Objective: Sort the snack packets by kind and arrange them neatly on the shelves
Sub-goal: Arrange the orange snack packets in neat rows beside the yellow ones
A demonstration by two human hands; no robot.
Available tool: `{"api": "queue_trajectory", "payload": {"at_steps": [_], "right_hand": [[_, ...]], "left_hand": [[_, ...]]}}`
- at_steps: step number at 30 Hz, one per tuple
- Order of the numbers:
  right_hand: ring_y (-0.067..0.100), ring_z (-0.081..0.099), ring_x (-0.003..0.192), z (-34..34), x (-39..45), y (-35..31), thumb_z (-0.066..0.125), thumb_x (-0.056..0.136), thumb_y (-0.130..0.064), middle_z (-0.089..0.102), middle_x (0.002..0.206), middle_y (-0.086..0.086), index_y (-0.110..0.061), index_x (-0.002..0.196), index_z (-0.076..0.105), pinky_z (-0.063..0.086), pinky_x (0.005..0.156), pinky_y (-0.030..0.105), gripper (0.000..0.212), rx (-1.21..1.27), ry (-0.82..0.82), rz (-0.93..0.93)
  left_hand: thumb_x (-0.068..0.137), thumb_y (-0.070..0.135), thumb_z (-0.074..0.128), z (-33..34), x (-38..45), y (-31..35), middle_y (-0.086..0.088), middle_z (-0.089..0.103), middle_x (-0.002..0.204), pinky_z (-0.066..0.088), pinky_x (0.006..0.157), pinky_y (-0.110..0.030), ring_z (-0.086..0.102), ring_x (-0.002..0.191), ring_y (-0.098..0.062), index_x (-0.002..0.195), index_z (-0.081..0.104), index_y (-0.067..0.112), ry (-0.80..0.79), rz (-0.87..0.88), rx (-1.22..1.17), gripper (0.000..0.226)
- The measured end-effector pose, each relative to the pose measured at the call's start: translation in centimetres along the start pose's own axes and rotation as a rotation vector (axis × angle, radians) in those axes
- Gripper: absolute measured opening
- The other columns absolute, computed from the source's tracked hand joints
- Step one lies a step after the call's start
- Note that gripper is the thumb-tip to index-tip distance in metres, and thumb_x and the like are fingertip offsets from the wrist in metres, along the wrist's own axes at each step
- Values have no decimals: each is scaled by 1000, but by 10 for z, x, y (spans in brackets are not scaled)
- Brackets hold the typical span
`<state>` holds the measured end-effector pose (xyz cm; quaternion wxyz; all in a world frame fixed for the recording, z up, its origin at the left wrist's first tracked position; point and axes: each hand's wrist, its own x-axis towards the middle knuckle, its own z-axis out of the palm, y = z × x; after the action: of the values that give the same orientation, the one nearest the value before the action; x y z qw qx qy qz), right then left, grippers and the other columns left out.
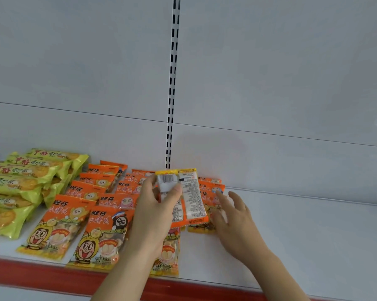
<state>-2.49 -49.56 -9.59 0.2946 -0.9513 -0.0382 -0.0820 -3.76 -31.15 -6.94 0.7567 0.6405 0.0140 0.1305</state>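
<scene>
Two kinds look sorted already, I'd say: green packets (20, 183) stacked at the left, orange packets (79, 216) laid in overlapping rows beside them. Left hand (156, 205) has its grip closed round one orange packet held back-side up (190, 196) above the right end of the rows, so that one isn't down yet. Right hand (233, 216) is spread open, fingers over the rightmost packets, holding nothing. White shelf (302, 235) with a red front edge (31, 272), lots of bare space to the right. Plain white back panel, slotted upright (172, 83) in the middle.
</scene>
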Motion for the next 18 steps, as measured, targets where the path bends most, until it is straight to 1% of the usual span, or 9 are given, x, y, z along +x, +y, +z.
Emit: {"api": "queue_trajectory", "payload": {"at_steps": [2, 3, 5, 7, 8, 10, 12, 15, 18], "right_hand": [[11, 46, 132, -10, -8, -14, 50, 101, -39, 52, 140, -10, -32, 139, 55, 40, 109, 31, 39, 243, 228, -26], [4, 57, 117, -15, -12, -23, 54, 99, -43, 62, 123, -16, -32, 127, 64, 48, 99, 30, 32, 350, 257, -39], [6, 67, 91, -23, -17, -37, 61, 94, -49, 72, 94, -12, -30, 103, 71, 57, 82, 34, 23, 509, 137, -41], [13, 71, 81, -29, -19, -41, 68, 91, -45, 75, 85, -6, -26, 95, 72, 59, 77, 44, 19, 573, 54, -16], [14, 72, 81, -34, -19, -41, 71, 91, -38, 76, 84, -6, -26, 94, 73, 59, 77, 45, 12, 617, 83, -2], [10, 72, 82, -45, -18, -34, 74, 89, -23, 77, 85, -8, -26, 91, 73, 56, 76, 37, 3, 729, 233, 10], [6, 71, 92, -54, -18, -26, 75, 87, -15, 77, 93, -10, -25, 89, 73, 52, 82, 31, 10, 839, 350, -55], [4, 53, 130, -51, -20, -23, 77, 82, -1, 69, 123, -15, -30, 87, 74, 43, 103, 28, 29, 736, 294, -288], [0, 35, 143, -35, -22, -16, 71, 81, 13, 48, 146, -25, -37, 86, 77, 39, 106, 15, 51, 609, 178, -369]], "left_hand": [[90, 42, 78, 4, 0, -1, 17, 73, 119, 56, 98, -42, 70, 112, -8, 129, 61, 39, -14, 18, 67, 43], [85, 49, 81, 6, -1, -3, 19, 71, 124, 54, 102, -46, 67, 118, -9, 132, 59, 42, -21, 27, 100, 53], [73, 68, 81, 12, -3, -4, 19, 68, 129, 54, 102, -48, 65, 123, -11, 133, 58, 46, -43, 34, 111, 67], [74, 78, 73, 17, -6, -2, 23, 67, 127, 54, 101, -41, 63, 122, -4, 126, 59, 50, -49, 45, 95, 60], [81, 78, 66, 17, -7, -2, 25, 64, 129, 52, 103, -39, 59, 123, 0, 126, 59, 50, -39, 54, 92, 53], [96, 65, 55, 13, -4, -5, 21, 54, 146, 43, 115, -44, 50, 138, -6, 144, 51, 41, 0, 58, 121, 54], [104, 49, 52, 11, -2, -2, 20, 50, 149, 38, 117, -41, 43, 141, -8, 148, 49, 37, 13, 15, 92, 45], [105, 52, 47, 18, -9, 14, 21, 67, 121, 47, 100, -36, 60, 121, -9, 113, 63, 47, -103, -152, -55, 19], [102, 39, 59, 26, -14, 21, -3, 79, 108, 61, 78, -44, 78, 97, -26, 117, 68, 26, -198, -228, -124, 22]]}}
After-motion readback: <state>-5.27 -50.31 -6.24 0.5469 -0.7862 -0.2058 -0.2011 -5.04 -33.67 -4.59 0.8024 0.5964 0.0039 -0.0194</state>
